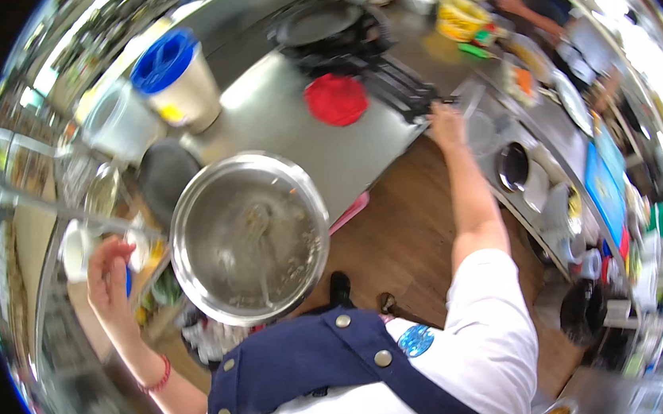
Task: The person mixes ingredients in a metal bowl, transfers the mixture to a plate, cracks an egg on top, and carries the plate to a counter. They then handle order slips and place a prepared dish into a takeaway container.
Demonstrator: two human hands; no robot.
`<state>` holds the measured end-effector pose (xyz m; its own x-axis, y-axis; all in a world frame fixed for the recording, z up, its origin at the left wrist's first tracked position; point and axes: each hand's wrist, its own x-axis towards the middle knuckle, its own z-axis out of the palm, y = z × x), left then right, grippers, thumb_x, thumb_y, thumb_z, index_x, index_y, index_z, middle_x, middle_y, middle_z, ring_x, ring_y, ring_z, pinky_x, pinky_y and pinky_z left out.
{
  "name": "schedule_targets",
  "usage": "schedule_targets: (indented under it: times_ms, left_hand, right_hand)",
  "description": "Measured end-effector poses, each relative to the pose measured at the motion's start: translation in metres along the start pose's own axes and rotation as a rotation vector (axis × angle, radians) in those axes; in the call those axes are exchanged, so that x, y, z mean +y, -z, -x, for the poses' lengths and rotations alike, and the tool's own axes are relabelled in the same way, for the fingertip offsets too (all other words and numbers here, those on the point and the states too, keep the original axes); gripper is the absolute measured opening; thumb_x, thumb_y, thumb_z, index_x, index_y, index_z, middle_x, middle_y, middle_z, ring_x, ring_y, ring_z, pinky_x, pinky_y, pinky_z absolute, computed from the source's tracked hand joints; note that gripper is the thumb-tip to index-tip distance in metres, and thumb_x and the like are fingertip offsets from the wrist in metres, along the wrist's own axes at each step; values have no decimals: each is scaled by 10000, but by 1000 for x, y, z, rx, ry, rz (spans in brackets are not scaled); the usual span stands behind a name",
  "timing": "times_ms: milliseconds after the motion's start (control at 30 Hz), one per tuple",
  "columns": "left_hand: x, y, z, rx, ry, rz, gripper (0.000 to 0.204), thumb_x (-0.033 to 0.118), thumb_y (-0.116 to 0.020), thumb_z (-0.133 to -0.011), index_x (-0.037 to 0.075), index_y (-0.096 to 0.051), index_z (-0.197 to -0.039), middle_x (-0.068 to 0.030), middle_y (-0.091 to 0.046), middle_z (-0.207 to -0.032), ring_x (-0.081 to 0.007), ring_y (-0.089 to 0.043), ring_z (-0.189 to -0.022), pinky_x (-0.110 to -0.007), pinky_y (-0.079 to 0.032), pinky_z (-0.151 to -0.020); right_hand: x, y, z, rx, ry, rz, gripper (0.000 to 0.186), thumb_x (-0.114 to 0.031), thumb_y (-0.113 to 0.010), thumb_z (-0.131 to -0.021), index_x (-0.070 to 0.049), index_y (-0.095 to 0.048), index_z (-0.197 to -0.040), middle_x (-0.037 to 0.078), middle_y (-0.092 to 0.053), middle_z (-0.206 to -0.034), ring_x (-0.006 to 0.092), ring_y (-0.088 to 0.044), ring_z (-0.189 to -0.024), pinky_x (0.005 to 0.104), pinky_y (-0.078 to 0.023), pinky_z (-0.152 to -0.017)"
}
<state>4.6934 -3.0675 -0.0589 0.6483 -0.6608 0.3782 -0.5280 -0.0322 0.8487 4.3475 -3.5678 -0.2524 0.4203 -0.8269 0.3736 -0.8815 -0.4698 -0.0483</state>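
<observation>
My right hand (447, 124) reaches far out to the right and is closed around the handle end of a black frying pan (319, 23). Several black pan handles lie close together there, so which one it grips is hard to tell. My left hand (109, 280) is raised at the left with its fingers loosely bent and apart, nothing visible in it. Between my arms is a large round steel bowl (217, 266), with wet, pale food bits stuck to its inside. A red cloth-like piece (336, 99) lies on the steel counter (276, 124) beside the pan handles.
A white bucket with a blue lid (175, 74), a clear tub (122, 119) and a dark round pan (169, 179) stand at the left. Along the right are a yellow basket (461, 17), a blue cutting board (604, 181) and a dark pot (513, 165). Another person's hand (514, 4) shows at upper right.
</observation>
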Motion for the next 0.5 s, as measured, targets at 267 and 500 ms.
schedule_targets:
  times_ms: [267,500]
  left_hand:
    - [-3,47,41,301,202,-169,241,138,-520,-900,25,-563,-1108,-46,-607,-959,-106,-573,-892,-238,-437,-834]
    - [-51,-20,82,-74,1010,254,397,244,-475,-915,38,-388,-1243,-120,-583,-709,-197,-625,-581,-280,-512,-509]
  right_hand:
    - [27,-12,-43,-188,61,220,439,-413,-440,-888,-44,-650,-777,152,-639,-831,335,-624,-788,429,-491,-708]
    - [74,-33,-87,-392,279,332,384,-335,-364,-927,-71,-495,-1173,203,-569,-1087,399,-577,-922,472,-470,-788]
